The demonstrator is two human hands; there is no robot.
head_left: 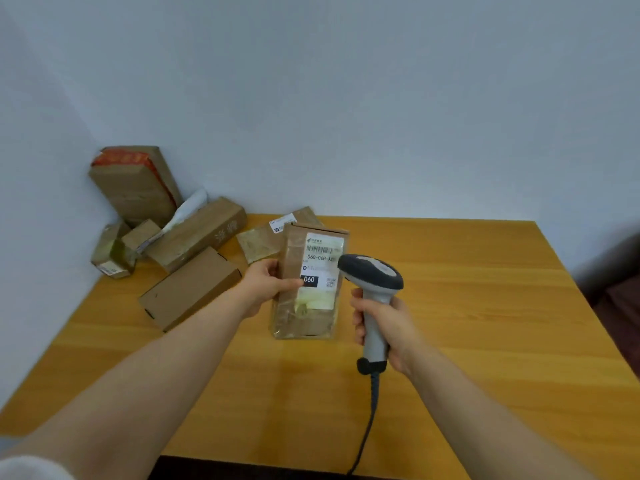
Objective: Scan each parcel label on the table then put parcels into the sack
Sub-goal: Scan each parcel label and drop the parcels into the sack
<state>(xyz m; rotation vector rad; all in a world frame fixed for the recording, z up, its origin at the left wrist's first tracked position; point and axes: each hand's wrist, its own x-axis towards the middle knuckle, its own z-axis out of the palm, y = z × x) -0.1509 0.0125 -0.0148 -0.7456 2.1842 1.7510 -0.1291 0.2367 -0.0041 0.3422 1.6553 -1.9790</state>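
Near edge of table [485,306], right of middle: right hand [388,327], fingers curled tight round the grey handle of a scanner [372,271]. Dark scanner head up top, aimed left, overlapping the right edge of the label [322,261]. Dark cable [369,424] hanging from the handle base, down past the near edge.

Just left of that, about mid-table: left hand [266,284] gripping a taped brown parcel [304,323] by its left edge, thumb laid across the front beside the black "060" block. Parcel upright, white label facing the camera, barcode near its top. Cannot tell whether the lower end touches the table.

Behind the parcel: flat packet [258,242] lying on the table.

Toward the far left corner: flat box [190,289] nearest, then a long box [197,233] behind it, with a white pouch [187,209] on top. Two small boxes [110,251] at the left edge. Farthest back, a tall box [135,188] with red print, leaning at the wall [346,98].
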